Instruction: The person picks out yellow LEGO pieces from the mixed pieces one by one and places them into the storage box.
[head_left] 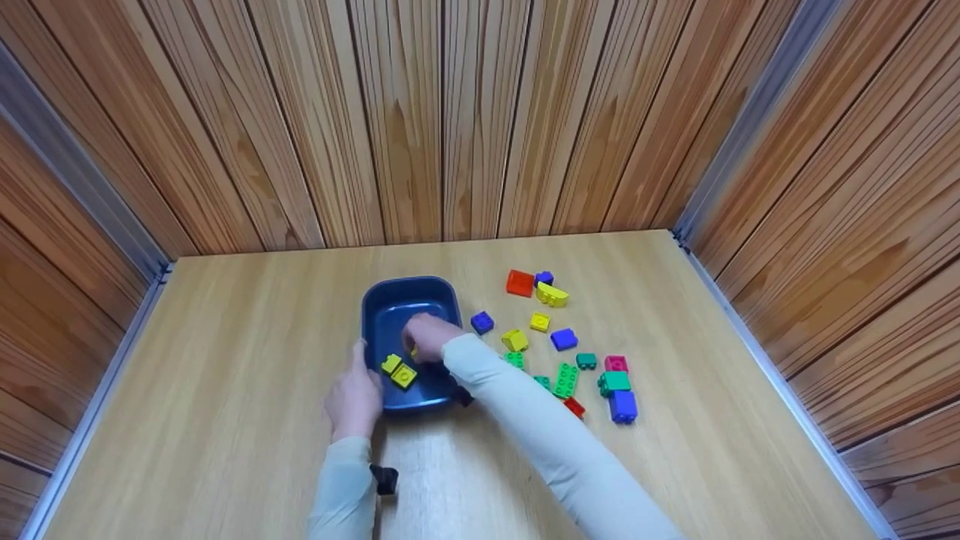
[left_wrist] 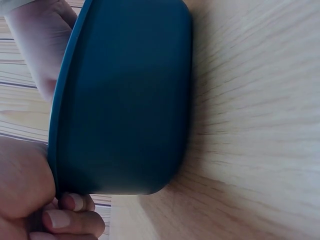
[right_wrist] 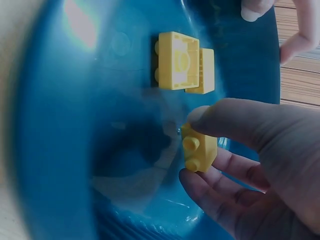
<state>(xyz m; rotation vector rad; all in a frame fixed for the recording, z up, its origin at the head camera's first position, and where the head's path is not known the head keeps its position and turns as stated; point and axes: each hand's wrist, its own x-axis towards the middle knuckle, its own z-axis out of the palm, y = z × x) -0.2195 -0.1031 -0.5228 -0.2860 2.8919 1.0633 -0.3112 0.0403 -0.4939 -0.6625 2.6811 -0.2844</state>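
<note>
A dark blue plastic tub (head_left: 431, 390) stands on the table before me. At its left side my left hand (head_left: 354, 397) grips the rim, thumb on one side and curled fingers on the other, as the left wrist view shows. My right hand (head_left: 431, 337) is inside the tub, pinching a yellow toy brick (right_wrist: 198, 148) with two studs between thumb and fingers, over the tub floor. Two more yellow bricks lie close together in the tub: a square one (head_left: 405, 376) with its hollow underside up, and a smaller one (head_left: 391, 364) beside it.
Right of the tub, several loose bricks spread over the table: a red brick (head_left: 520, 283), a yellow curved brick (head_left: 552, 295), a blue brick (head_left: 564, 339), a long green brick (head_left: 566, 380) partly near my right sleeve, and a blue brick (head_left: 622, 407). Wood-patterned walls (head_left: 480, 150) enclose the table.
</note>
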